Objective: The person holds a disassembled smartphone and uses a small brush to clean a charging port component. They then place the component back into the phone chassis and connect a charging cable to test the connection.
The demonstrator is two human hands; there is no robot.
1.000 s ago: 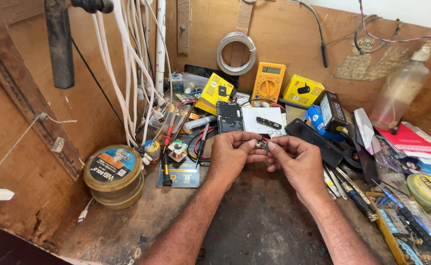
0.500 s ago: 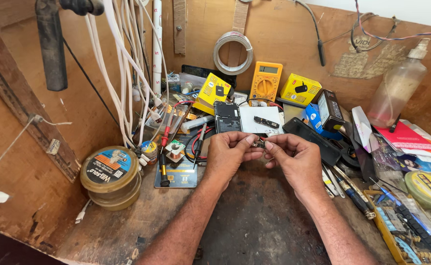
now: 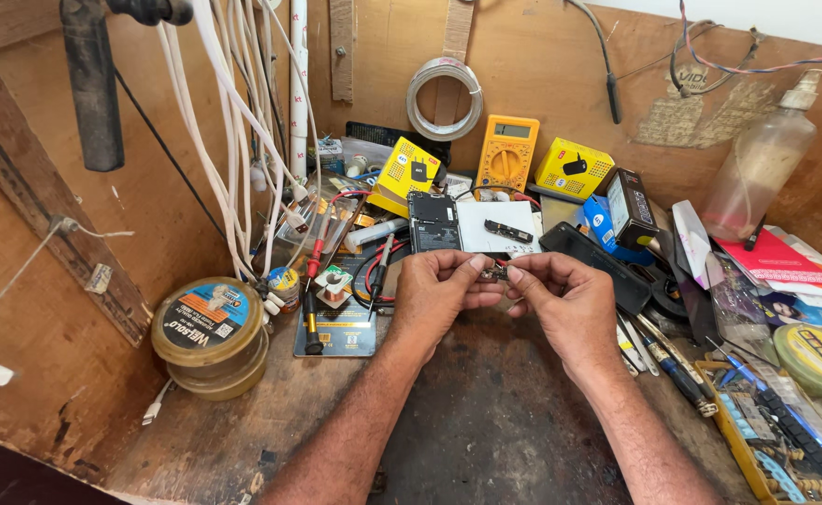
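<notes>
At frame centre, your left hand (image 3: 439,295) and right hand (image 3: 565,299) both pinch a small metal part (image 3: 493,274) between fingertips, just below the opened phone (image 3: 433,223) on the cluttered wooden bench (image 3: 486,421).

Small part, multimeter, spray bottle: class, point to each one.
small part (image 3: 492,274): head view, its middle, pinched between both hands.
multimeter (image 3: 507,154): head view, on its dial.
spray bottle (image 3: 757,173): head view, on its clear body.
</notes>
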